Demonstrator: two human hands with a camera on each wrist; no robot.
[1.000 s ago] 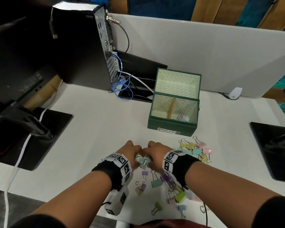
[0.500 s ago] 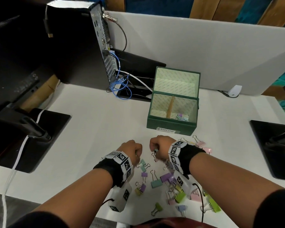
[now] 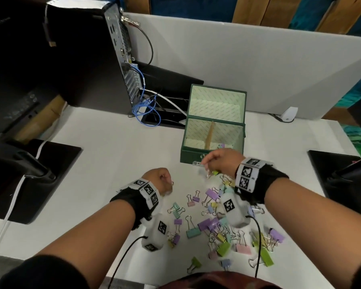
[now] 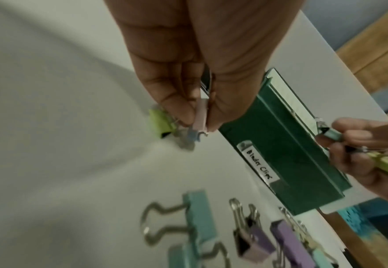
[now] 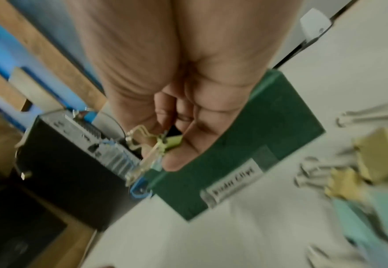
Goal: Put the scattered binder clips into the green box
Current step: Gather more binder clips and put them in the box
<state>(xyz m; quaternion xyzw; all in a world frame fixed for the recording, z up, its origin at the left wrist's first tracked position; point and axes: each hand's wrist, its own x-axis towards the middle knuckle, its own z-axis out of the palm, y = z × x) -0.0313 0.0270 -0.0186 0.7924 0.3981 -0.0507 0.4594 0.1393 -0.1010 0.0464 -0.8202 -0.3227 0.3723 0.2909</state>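
Note:
The green box (image 3: 196, 158) stands open at mid-table, lid up, with a wooden divider and a few clips in its right compartment. My right hand (image 3: 219, 161) is raised at the box's front wall and grips a bunch of binder clips (image 5: 163, 145), green and teal among them. My left hand (image 3: 161, 180) hovers left of the box's front and pinches a pink and a green clip (image 4: 199, 116). Several pastel binder clips (image 3: 215, 228) lie scattered on the white table beneath my wrists. The box label (image 4: 258, 164) reads "Binder Clips".
A black computer tower (image 3: 121, 59) with blue cables (image 3: 148, 109) stands behind and left of the box. Black monitor bases sit at the left (image 3: 35, 176) and right (image 3: 342, 180). A white partition (image 3: 258, 65) closes off the back, with a small white device (image 3: 289, 114) at its foot.
Both hands lifted off the clip pile holding clips. The right hand travelled forward to the box's front wall; the left rose and stayed further back.

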